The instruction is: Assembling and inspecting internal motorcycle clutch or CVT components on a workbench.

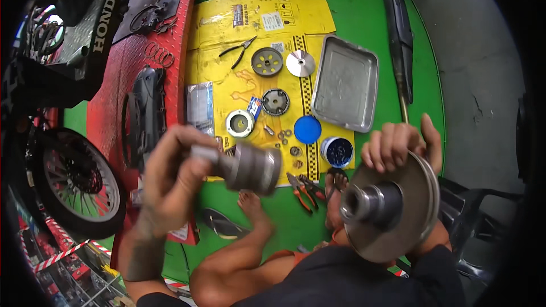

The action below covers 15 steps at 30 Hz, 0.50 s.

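Over the cardboard [227, 77], our left hand [173, 179] pinched a metal cylinder [256, 167] by its stem; rightward, our right hand [398, 145] hooked its fingers over a pulley sheave [392, 207] — probably keeping its hub clear.

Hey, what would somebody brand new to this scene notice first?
Probably the large metal pulley disc with its protruding hub in the right hand, at lower right, and the blurred, stepped metal cylinder in the left hand, just left of centre. Then the bright yellow cardboard spread on the green floor, and the spoked motorcycle wheel at left.
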### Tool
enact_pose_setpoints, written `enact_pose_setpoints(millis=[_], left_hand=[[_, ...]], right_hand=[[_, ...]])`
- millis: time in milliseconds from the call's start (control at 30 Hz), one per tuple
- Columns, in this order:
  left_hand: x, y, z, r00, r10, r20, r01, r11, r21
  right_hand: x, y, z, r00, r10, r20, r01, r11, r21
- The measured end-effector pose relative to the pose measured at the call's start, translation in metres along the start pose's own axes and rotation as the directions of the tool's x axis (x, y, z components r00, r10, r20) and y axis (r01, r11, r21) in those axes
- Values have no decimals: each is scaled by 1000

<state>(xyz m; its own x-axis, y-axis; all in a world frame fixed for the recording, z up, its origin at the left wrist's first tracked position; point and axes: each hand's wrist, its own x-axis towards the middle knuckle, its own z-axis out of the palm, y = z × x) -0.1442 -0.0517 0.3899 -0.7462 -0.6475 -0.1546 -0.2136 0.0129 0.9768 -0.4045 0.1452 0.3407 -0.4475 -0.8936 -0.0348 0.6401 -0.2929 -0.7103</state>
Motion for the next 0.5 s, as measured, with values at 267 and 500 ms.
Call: enact_pose_setpoints(millis=[267,500], left_hand=[[-113,35,82,1000,-4,7,5,992,-128],[-148,45,106,983,-150,103,167,968,-189]], right_hand=[[-50,-4,20,941,-221,254,266,951,-159],[-74,-29,26,761,-321,564,537,799,-271]])
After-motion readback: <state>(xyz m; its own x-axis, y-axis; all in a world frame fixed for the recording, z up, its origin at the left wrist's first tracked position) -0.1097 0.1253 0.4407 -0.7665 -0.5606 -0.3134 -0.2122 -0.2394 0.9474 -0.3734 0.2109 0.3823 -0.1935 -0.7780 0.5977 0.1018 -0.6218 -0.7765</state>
